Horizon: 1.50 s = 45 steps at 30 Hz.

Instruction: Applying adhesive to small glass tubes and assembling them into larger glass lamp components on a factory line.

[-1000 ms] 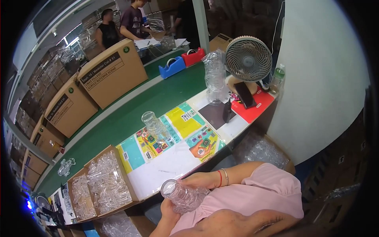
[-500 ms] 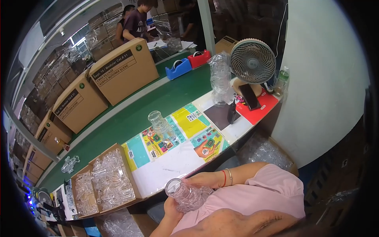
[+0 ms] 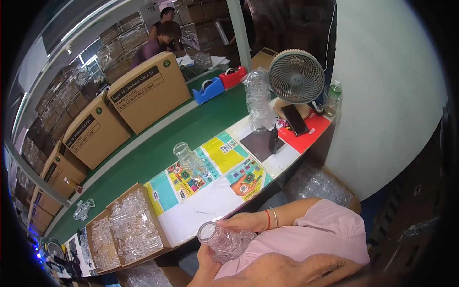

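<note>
"Left grip (image 3: 207, 257) and right grip (image 3: 240, 222): what have they got?"

"Both are wrapped around one clear cup (image 3: 225, 245), held tilted just off the near edge of the worktop (image 3: 184, 226), by the pink top (image 3: 289, 244). Whether cup and cloth touch, I can't tell."

"Anything inside it?"

"I can't make that out. Its round mouth shows, but the walls are see-through and rippled, and fingers cover part of the sides."

"And the box (image 3: 156, 221)?"

"Open, on the worktop, with a divider making two compartments. Both are heaped with clear pieces (image 3: 136, 222), so tangled that single shapes are hard to pick out."

"Other containers?"

"A second cup (image 3: 188, 157) stands on the worktop; its lower end is lost against the bright print (image 3: 184, 184). Beside the fan (image 3: 296, 76) is a greenish bottle (image 3: 333, 98). Brown cartons (image 3: 149, 93) line the far side, their contents hidden. Below the worktop, a crate (image 3: 355, 204) holds clear wrap (image 3: 318, 184); the worktop and the sleeve (image 3: 330, 217) cover part of it."
</note>
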{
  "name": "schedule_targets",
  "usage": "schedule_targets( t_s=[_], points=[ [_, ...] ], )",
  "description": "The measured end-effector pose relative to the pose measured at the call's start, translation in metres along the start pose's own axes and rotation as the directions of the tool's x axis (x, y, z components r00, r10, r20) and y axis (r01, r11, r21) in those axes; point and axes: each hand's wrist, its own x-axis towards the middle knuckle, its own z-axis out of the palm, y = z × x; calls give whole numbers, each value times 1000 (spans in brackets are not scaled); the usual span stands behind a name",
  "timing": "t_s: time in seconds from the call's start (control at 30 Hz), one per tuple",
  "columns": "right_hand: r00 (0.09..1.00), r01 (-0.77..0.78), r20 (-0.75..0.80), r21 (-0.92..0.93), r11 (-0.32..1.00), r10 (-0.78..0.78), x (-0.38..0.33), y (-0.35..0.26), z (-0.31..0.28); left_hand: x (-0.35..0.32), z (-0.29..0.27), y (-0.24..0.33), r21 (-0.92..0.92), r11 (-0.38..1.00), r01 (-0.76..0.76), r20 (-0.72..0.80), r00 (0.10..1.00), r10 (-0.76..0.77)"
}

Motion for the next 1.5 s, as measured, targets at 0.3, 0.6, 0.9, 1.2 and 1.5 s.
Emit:
schedule_targets(
  t_s=[0.3,0.6,0.9,1.2,1.5],
  points=[
    [996,-5,-85,-88,996,-2,-3,-2,-1,1,4,0,21,1000,3,-20,1000,-2],
    [997,-7,-77,-65,998,2,-7,-6,1,4,6,-1,62,998,0,-14,1000,0],
    [998,-21,-62,-70,997,17,-11,-7,4,8,-10,-7,39,999,17,-10,1000,-17],
    [987,-91,-130,25,996,93,-16,-9,7,-8,19,1,119,993,25,-193,981,-1],
    [891,-134,-453,-181,974,39,-21,-13,12,-5,17,2,-67,996,52,89,995,-46]
  ],
)
